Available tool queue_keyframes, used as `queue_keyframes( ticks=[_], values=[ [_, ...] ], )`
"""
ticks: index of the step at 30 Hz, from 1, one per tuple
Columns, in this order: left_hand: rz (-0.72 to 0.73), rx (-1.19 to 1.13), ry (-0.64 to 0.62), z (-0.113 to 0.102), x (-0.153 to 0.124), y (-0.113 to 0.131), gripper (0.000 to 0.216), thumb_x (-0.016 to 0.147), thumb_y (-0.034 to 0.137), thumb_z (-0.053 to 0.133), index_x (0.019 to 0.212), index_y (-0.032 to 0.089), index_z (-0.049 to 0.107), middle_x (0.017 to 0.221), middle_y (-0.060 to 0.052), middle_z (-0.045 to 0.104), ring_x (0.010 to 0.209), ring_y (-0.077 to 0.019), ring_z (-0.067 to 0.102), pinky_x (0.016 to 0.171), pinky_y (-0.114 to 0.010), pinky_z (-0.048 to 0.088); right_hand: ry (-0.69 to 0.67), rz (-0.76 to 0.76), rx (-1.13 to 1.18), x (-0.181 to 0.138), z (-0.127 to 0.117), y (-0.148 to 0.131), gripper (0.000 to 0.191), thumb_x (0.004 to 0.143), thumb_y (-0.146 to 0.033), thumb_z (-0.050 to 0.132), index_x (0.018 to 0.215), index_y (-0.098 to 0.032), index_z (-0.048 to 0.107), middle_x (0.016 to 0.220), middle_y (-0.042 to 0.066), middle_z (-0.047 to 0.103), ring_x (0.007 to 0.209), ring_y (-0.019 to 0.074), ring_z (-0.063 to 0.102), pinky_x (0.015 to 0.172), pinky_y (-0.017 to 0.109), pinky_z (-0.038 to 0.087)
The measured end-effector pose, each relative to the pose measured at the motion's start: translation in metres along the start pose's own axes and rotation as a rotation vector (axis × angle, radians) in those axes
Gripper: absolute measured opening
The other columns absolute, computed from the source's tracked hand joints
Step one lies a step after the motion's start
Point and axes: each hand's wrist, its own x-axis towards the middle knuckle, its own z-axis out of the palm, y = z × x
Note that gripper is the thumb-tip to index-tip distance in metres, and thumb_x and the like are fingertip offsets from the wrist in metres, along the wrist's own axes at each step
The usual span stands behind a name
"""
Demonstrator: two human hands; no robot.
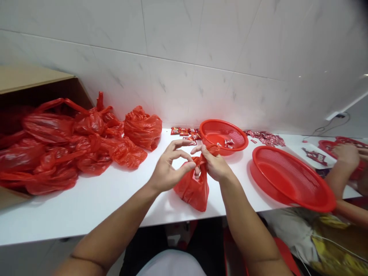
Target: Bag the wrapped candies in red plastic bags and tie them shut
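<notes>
A filled red plastic bag [194, 193] rests near the table's front edge, its neck gathered upward. My right hand [215, 164] is closed around the gathered neck, with part of the plastic showing above its fingers. To the left of the neck is my left hand [169, 168], its fingers curved and apart, its thumb tip close to the plastic. Whether that thumb touches the bag I cannot tell. Behind both hands stands a red plastic basket [211, 132] with a few small wrapped packets [229, 142] in it. More red packets [184, 132] lie beside it.
Several tied red bags [54, 149] spill from a cardboard box [34, 78] at left; another red bag [143, 128] sits by the wall. A large red basket [287, 176] overhangs the front edge at right. Beyond it, a co-worker's hands [347, 155] are over another basket. Small packets [267, 138] lie behind.
</notes>
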Motion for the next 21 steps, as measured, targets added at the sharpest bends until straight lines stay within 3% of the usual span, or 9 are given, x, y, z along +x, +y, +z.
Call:
queue_keyframes(
  ticks=[2, 3, 4, 6, 8, 11, 14, 18, 21],
  values=[
    [-0.03, -0.128, -0.111, 0.007, -0.002, -0.005, 0.07, 0.071, 0.036, 0.092, 0.135, 0.029, 0.064, 0.16, -0.012, 0.046, 0.14, -0.0349, 0.053, 0.115, -0.051, 0.047, -0.05, -0.072, -0.048, -0.003, -0.003, -0.001, 0.051, 0.094, -0.071, 0.058, 0.089, -0.021, 0.065, 0.065, 0.0, 0.066, 0.056, 0.015, 0.062, 0.057, 0.029, 0.054],
    [-0.071, -0.19, -0.185, 0.009, -0.002, -0.01, 0.083, 0.069, 0.035, 0.093, 0.143, 0.029, 0.057, 0.16, -0.014, 0.046, 0.137, -0.0354, 0.056, 0.11, -0.05, 0.051, -0.073, -0.098, -0.106, -0.005, -0.005, -0.002, 0.047, 0.093, -0.066, 0.063, 0.082, -0.02, 0.067, 0.069, 0.002, 0.068, 0.06, 0.015, 0.063, 0.059, 0.028, 0.054],
    [-0.116, -0.234, -0.262, 0.01, -0.002, -0.015, 0.086, 0.069, 0.034, 0.092, 0.146, 0.028, 0.055, 0.156, -0.015, 0.051, 0.133, -0.0351, 0.059, 0.107, -0.048, 0.054, -0.103, -0.111, -0.174, -0.008, -0.007, -0.002, 0.044, 0.092, -0.06, 0.068, 0.078, -0.019, 0.068, 0.073, 0.003, 0.07, 0.063, 0.0154, 0.065, 0.061, 0.028, 0.054],
    [-0.2, -0.249, -0.391, 0.008, -0.001, -0.024, 0.071, 0.075, 0.033, 0.088, 0.141, 0.025, 0.061, 0.143, -0.014, 0.063, 0.127, -0.0337, 0.064, 0.106, -0.045, 0.054, -0.148, -0.127, -0.307, -0.012, -0.011, 0.002, 0.034, 0.091, -0.05, 0.074, 0.08, -0.019, 0.073, 0.079, 0.005, 0.073, 0.067, 0.0165, 0.067, 0.065, 0.03, 0.055],
    [-0.271, -0.204, -0.441, 0.002, -0.001, -0.03, 0.064, 0.078, 0.035, 0.085, 0.138, 0.024, 0.064, 0.132, -0.012, 0.07, 0.121, -0.0327, 0.067, 0.105, -0.045, 0.054, -0.127, -0.208, -0.426, -0.015, -0.015, 0.011, 0.022, 0.09, -0.042, 0.075, 0.087, -0.02, 0.077, 0.084, 0.005, 0.074, 0.074, 0.0184, 0.069, 0.071, 0.032, 0.056],
    [-0.384, -0.204, -0.458, -0.008, -0.004, -0.036, 0.071, 0.078, 0.039, 0.086, 0.143, 0.025, 0.06, 0.117, -0.01, 0.074, 0.111, -0.0309, 0.07, 0.098, -0.044, 0.056, 0.024, -0.471, -0.672, -0.014, -0.017, 0.034, 0.011, 0.091, -0.028, 0.071, 0.098, -0.024, 0.079, 0.093, 0.006, 0.072, 0.083, 0.0193, 0.068, 0.076, 0.033, 0.055],
    [-0.541, -0.41, -0.423, -0.01, -0.01, -0.041, 0.063, 0.082, 0.05, 0.081, 0.137, 0.025, 0.065, 0.106, -0.009, 0.075, 0.105, -0.0301, 0.072, 0.094, -0.043, 0.056, 0.227, -0.67, -0.926, -0.01, -0.011, 0.058, 0.019, 0.096, -0.019, 0.061, 0.104, -0.024, 0.076, 0.095, 0.008, 0.069, 0.085, 0.02, 0.065, 0.076, 0.033, 0.053],
    [-0.815, -0.761, -0.335, 0.002, -0.018, -0.049, 0.056, 0.084, 0.068, 0.07, 0.111, 0.02, 0.076, 0.083, -0.01, 0.074, 0.078, -0.0271, 0.073, 0.073, -0.039, 0.058, 0.325, -0.76, -1.095, -0.007, 0.001, 0.074, 0.022, 0.102, -0.018, 0.051, 0.096, -0.025, 0.072, 0.091, 0.008, 0.067, 0.086, 0.0211, 0.062, 0.076, 0.033, 0.052],
    [-0.769, -0.732, -0.281, 0.006, -0.019, -0.052, 0.046, 0.079, 0.061, 0.08, 0.084, 0.015, 0.075, 0.076, -0.008, 0.073, 0.067, -0.0201, 0.067, 0.066, -0.031, 0.054, 0.294, -0.77, -1.158, -0.006, 0.004, 0.071, 0.025, 0.104, -0.018, 0.048, 0.103, -0.024, 0.072, 0.094, 0.009, 0.068, 0.09, 0.0219, 0.062, 0.079, 0.033, 0.051]
  ],
)
